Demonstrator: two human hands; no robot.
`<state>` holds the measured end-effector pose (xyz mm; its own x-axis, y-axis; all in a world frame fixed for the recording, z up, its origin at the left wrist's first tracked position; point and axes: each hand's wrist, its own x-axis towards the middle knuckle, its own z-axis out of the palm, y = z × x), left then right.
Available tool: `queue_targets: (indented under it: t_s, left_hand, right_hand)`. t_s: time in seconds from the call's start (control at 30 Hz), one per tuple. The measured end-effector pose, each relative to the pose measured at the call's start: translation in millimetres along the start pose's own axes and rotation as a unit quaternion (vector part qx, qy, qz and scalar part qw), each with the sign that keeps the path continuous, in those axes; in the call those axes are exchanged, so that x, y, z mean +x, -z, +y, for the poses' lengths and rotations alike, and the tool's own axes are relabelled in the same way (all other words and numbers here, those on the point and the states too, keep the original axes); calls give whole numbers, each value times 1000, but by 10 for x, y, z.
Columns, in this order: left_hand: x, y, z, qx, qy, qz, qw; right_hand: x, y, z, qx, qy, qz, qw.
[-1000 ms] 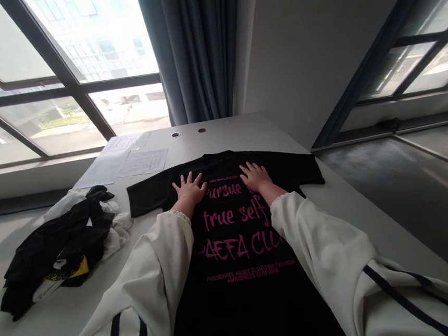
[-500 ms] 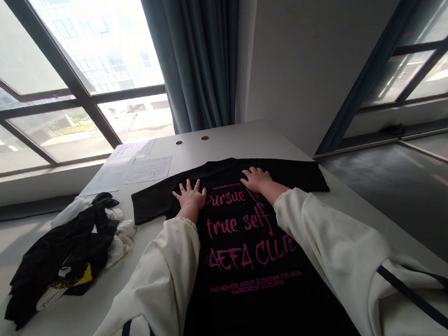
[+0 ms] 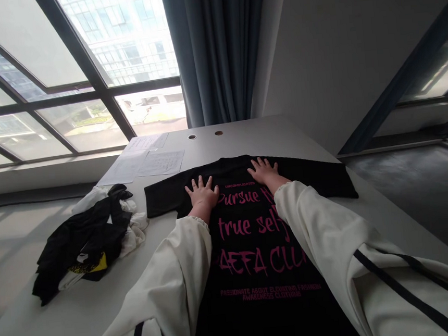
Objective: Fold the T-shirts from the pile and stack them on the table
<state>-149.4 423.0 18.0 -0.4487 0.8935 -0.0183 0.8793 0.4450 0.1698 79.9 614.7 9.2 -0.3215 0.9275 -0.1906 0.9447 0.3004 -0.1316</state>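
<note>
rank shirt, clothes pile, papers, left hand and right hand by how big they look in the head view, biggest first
1. Shirt
2. Clothes pile
3. Papers, taken together
4. Left hand and right hand, too alike to rank

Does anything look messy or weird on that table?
Yes, the heap of clothes on the left looks messy: it's crumpled and jumbled, while the black shirt lies spread out. The papers overlap a bit crookedly. I see nothing spilled.

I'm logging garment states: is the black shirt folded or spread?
Spread: the black shirt lies flat, both sleeves out to the sides, its printed lettering facing up.
</note>
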Motion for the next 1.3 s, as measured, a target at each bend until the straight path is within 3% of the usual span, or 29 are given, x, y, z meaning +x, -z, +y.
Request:
queue_targets:
  t_s: [0.2,0.3,0.4,0.63,0.83,1.0,1.17,1.3]
  left_hand:
    - [4,0,5,2,1,0,1000]
    - [0,3,8,2,1,1,1000]
    - [-6,9,12,2,1,3,1000]
    - [-9,25,21,-4,-2,2,1000]
    - [-12,33,29,-1,1,3,1000]
    - [-12,51,27,-2,2,-2,1000]
    - [5,25,14,-2,-1,2,1000]
    - [13,11,18,-1,0,2,1000]
  right_hand:
    - [5,79,-98,-1,-36,19,999]
    - [-65,66,-344,-17,30,47,998]
    - [-148,-13,-583,-21,109,18,994]
    - [-347,-82,-697,-11,90,-22,996]
    - [-614,-84,-844,-9,125,37,991]
    - [-711,-155,-1021,-8,151,-2,988]
    - [-767,-190,-987,-8,153,5,988]
    - [-957,-224,-763,-8,134,21,991]
